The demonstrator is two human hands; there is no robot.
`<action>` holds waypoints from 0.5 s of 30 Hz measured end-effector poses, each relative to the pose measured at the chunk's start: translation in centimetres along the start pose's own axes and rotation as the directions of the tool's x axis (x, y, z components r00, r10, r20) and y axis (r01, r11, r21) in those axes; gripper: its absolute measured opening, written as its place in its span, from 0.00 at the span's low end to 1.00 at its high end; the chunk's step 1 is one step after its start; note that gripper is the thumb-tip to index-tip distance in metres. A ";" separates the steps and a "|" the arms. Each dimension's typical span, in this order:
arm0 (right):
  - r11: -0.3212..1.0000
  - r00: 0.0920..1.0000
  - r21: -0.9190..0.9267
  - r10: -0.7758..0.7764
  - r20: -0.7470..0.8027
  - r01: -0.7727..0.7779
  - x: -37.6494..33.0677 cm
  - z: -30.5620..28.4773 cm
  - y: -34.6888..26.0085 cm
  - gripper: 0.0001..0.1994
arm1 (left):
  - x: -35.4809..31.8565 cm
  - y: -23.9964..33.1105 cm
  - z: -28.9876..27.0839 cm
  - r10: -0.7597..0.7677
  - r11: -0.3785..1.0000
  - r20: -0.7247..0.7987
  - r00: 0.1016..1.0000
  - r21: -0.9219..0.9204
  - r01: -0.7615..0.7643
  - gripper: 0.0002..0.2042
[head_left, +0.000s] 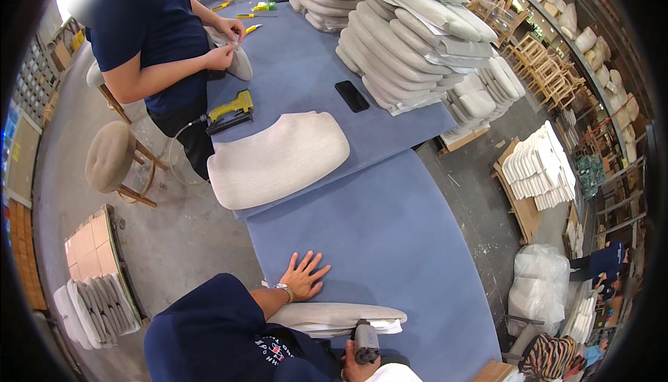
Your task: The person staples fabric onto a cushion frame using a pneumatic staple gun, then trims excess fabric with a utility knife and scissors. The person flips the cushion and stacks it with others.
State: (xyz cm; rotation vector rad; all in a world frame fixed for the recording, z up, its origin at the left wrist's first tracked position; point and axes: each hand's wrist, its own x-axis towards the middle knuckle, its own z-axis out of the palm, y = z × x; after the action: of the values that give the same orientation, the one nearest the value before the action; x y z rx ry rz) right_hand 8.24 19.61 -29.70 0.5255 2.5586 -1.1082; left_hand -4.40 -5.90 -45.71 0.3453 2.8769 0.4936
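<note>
My left hand (305, 277) lies flat on the blue padded table (362, 236), fingers spread, a watch at its wrist. Just nearer to me is a light grey upholstered cushion (334, 313), seen almost edge-on, with white material showing along its near side. My right hand (356, 367) is wrapped round a dark grey staple gun (366, 342), whose body meets the cushion's near edge. The tip of the gun is hidden. Farther up the table rests another light grey cushion (282, 156), curved in outline.
A co-worker (156, 48) at the far left handles a grey cushion piece. Close by lie a yellow staple gun (232, 110) with a hose and a black phone (352, 96). Tall cushion stacks (403, 41) stand far right. A round stool (111, 156) is on the left floor.
</note>
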 end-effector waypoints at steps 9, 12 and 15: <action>0.994 0.995 0.065 0.091 -0.031 -0.089 -0.5 0.8 -0.3 0.25 | -0.3 0.2 -0.2 -0.006 0.999 0.031 1.000 -0.041 0.007 0.31; 0.986 0.990 0.121 0.123 -0.063 -0.115 -1.1 1.0 0.1 0.25 | -0.3 0.1 0.4 0.001 0.998 -0.019 1.000 -0.056 -0.002 0.31; 0.970 0.982 0.199 0.161 -0.094 -0.140 -1.6 1.1 0.4 0.25 | -0.2 0.4 0.3 0.011 0.998 -0.075 0.997 -0.053 -0.015 0.31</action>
State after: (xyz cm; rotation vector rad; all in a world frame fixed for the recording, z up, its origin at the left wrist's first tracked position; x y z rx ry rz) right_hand 9.98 18.76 -30.01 0.8357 2.4664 -1.3104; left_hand -4.03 -5.51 -45.86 0.3447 2.9286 0.5965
